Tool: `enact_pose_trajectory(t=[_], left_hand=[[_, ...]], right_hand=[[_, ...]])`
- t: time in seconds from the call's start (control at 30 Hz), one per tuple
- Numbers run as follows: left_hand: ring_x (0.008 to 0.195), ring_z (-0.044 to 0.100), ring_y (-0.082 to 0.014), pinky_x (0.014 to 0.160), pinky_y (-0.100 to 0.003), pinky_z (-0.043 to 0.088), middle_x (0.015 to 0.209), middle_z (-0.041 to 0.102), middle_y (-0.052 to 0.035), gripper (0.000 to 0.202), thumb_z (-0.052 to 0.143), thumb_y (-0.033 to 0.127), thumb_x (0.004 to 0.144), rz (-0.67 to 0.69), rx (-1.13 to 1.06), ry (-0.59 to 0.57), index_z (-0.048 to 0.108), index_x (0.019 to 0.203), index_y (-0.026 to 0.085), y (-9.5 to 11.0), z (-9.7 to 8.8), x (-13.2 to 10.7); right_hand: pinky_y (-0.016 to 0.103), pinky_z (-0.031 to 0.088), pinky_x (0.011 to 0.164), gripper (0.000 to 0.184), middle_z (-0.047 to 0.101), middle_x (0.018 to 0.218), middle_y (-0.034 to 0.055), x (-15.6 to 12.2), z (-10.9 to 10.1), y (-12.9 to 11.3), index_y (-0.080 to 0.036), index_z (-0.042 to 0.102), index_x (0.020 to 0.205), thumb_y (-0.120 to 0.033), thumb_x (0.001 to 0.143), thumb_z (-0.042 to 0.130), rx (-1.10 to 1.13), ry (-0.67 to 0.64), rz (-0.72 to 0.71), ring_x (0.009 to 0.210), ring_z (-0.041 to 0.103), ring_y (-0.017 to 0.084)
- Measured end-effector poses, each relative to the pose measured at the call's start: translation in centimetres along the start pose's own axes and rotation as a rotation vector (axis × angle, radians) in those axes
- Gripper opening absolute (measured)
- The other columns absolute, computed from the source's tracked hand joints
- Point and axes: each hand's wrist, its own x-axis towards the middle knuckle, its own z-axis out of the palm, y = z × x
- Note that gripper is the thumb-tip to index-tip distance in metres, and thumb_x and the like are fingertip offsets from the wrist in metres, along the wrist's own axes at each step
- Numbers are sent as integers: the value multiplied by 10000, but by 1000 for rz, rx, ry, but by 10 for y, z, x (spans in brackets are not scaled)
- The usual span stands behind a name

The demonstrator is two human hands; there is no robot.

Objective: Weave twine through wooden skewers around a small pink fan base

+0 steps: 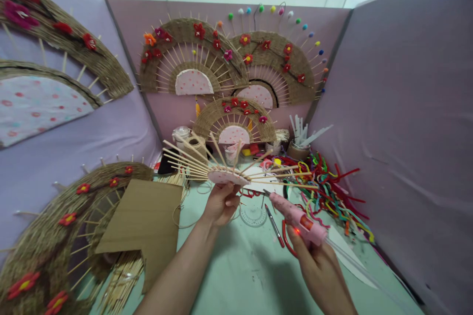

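Observation:
My left hand (221, 204) grips a small fan frame (226, 177) by its dotted half-round base, with thin wooden sticks fanning out to both sides. A pink hot glue gun (299, 219) is in my right hand (320, 268), its nozzle pointing up and left, just below the frame's right-hand sticks. A small red light glows on its side, and a clear glue stick (345, 253) trails from its back. Below the frame lie a clear protractor (253, 215) and a pen (274, 226). Red scissor-like handles (288, 240) show partly behind the glue gun.
Finished twine fans (199, 49) with red flowers hang on the back panel; others stand at left. Cardboard (148, 216) covers bundled sticks (123, 275). Colourful pipe cleaners (328, 192) heap at right, beside a jar (297, 150) of glue sticks. A twine spool (195, 150) stands behind the frame.

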Motion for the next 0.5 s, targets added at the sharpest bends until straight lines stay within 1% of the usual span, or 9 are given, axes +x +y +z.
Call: enact_pose_trajectory(t=[0.07, 0.13, 0.17, 0.23, 0.3, 0.33, 0.4, 0.43, 0.5], left_hand=[[720, 618, -82, 324, -58, 234, 827, 676, -30, 269, 788, 122, 605, 2, -4, 64, 623, 814, 157, 2, 3, 1], [760, 635, -90, 324, -57, 232, 838, 671, -29, 240, 763, 109, 634, 10, -7, 118, 606, 809, 155, 5, 7, 1], [779, 644, -95, 324, -58, 231, 843, 670, -30, 225, 750, 103, 647, 15, -7, 136, 597, 804, 154, 6, 9, 1], [808, 657, -104, 319, -62, 226, 865, 673, -36, 207, 728, 98, 669, 24, -6, 160, 588, 811, 154, 9, 11, 1], [816, 666, -112, 311, -70, 219, 880, 676, -38, 203, 720, 104, 680, 34, -1, 172, 588, 826, 153, 11, 13, 1], [813, 670, -114, 307, -76, 216, 877, 677, -36, 204, 721, 109, 680, 43, 4, 176, 590, 830, 152, 12, 13, 1], [809, 676, -120, 306, -85, 217, 859, 677, -29, 203, 726, 116, 676, 67, 17, 179, 595, 826, 150, 13, 14, 1], [805, 678, -121, 308, -89, 219, 844, 677, -23, 201, 731, 118, 670, 82, 24, 181, 597, 816, 151, 13, 15, 0], [810, 678, -122, 315, -95, 224, 828, 676, -17, 197, 740, 129, 662, 106, 47, 185, 602, 801, 152, 12, 16, 0]], right_hand=[[369, 455, 938, 419, 659, 1103, 61, -5, -15, 22, -256, 531, 1281, -377, 893, 424, -249, -48, 47, 1068, 586, 229], [386, 501, 783, 362, 670, 915, 84, -16, -33, 55, -226, 601, 1152, -379, 874, 426, -510, -66, 54, 858, 627, 249], [398, 500, 728, 350, 657, 865, 105, -23, -43, 74, -194, 614, 1105, -370, 860, 437, -637, -65, 73, 795, 622, 264], [428, 482, 694, 279, 633, 817, 142, -41, -60, 113, -158, 641, 955, -299, 818, 444, -877, -30, 88, 717, 604, 288], [441, 474, 647, 239, 613, 726, 155, -60, -72, 148, -155, 644, 821, -300, 799, 455, -1043, -66, 162, 644, 599, 309], [450, 474, 638, 253, 608, 707, 162, -68, -76, 161, -151, 643, 806, -323, 801, 458, -1094, -72, 213, 639, 607, 323], [468, 473, 636, 291, 603, 676, 172, -81, -81, 180, -141, 645, 803, -363, 805, 457, -1162, -75, 282, 636, 616, 345], [473, 474, 650, 303, 605, 676, 178, -85, -83, 184, -136, 645, 799, -366, 813, 448, -1180, -68, 308, 643, 621, 349], [488, 473, 675, 309, 615, 700, 192, -85, -87, 181, -138, 643, 782, -388, 806, 464, -1186, -70, 324, 672, 626, 360]])
